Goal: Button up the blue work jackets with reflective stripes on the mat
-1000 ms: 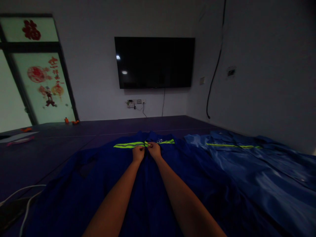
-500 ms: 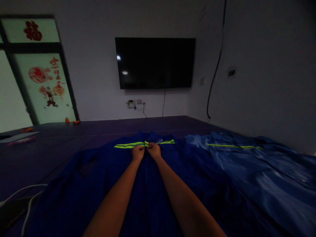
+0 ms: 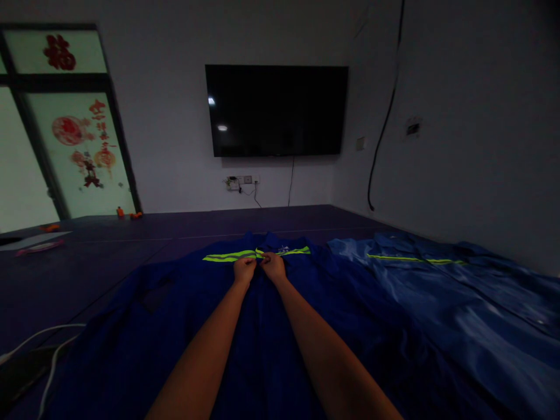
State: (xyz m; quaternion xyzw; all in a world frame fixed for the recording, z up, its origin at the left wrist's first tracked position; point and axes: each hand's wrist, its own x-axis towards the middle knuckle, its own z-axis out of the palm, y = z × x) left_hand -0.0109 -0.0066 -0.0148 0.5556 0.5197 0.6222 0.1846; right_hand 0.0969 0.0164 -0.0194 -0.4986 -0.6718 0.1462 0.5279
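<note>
A dark blue work jacket lies spread out in front of me, with a yellow-green reflective stripe across its chest. My left hand is closed on the front edge of the jacket, just under the stripe. Close beside it, my right hand pinches the opposite front edge at the same height. Whether a button or zip is between the fingers is too small and dark to tell. A small white mark shows on the chest right of my right hand.
A second, lighter blue jacket with a yellow stripe lies to the right. White cables are at the lower left. Orange objects stand by the glass door. A television hangs on the wall, and a black cable dangles at the right.
Both hands stay at the jacket's front edges with hardly any movement. The camera view has shifted very slightly.
</note>
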